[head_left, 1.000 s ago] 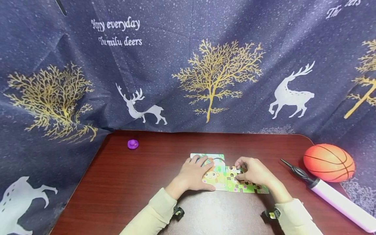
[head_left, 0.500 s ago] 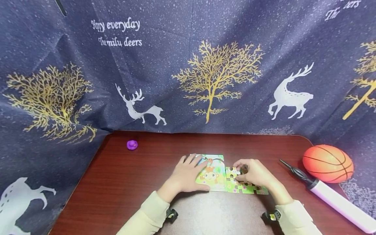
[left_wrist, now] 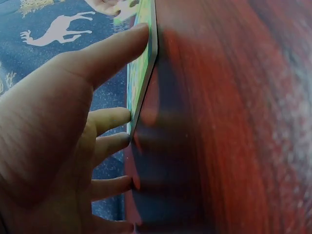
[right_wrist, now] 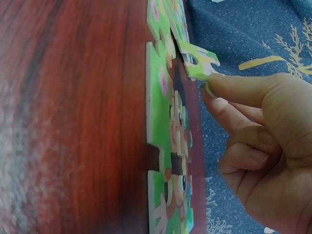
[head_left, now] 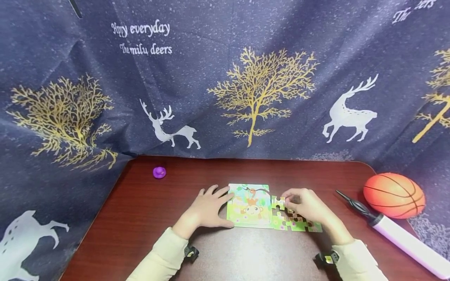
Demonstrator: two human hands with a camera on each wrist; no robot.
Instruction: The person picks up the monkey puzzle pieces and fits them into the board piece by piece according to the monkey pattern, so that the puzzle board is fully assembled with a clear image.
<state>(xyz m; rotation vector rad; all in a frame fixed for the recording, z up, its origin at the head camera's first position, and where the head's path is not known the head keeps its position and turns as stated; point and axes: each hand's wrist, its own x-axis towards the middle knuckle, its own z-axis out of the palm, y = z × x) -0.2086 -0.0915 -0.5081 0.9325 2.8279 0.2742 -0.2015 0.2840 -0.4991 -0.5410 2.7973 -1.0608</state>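
Observation:
A picture board (head_left: 251, 218) with a cartoon monkey lies flat on the table. At its left edge is my left hand (head_left: 207, 208), fingers spread; in the left wrist view the thumb and some fingertips touch the board's edge (left_wrist: 146, 68). My right hand (head_left: 307, 205) pinches a green and yellow jigsaw piece (right_wrist: 199, 61) between thumb and index finger. That piece is tilted and raised above the table, close to the board's right edge. Below it, several other jigsaw pieces (head_left: 298, 225) lie next to the board, partly hidden by the right hand.
A purple rubber duck (head_left: 159, 172) sits at the back left of the brown table (head_left: 147, 218). On the right are an orange basketball (head_left: 393, 195) and a hand pump (head_left: 404, 238). A dark blue printed cloth (head_left: 225, 78) hangs behind.
My left hand has slid left, off the face of the picture board to its left edge, uncovering the monkey. The right hand has lifted a jigsaw piece from among the others.

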